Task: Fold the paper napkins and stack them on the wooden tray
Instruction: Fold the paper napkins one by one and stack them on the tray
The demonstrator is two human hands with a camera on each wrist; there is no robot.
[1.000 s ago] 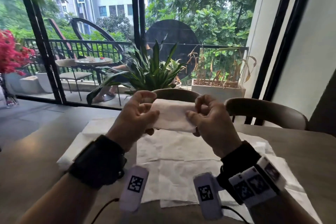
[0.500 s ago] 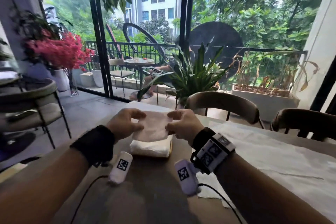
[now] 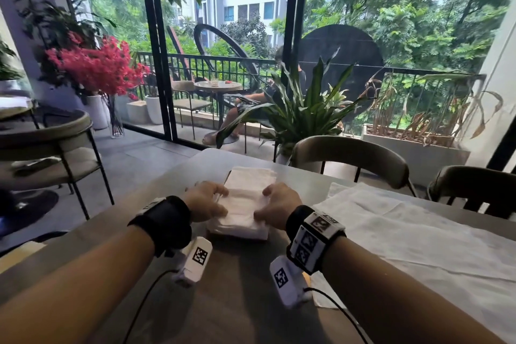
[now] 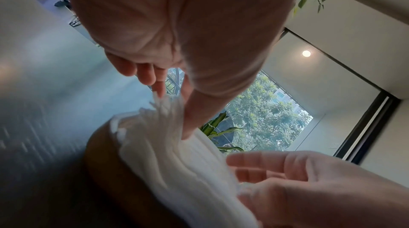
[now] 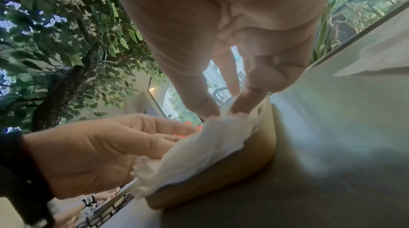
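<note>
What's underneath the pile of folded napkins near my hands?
The folded napkins sit on the wooden tray, whose edge shows in the right wrist view. Its top surface is covered by them.
</note>
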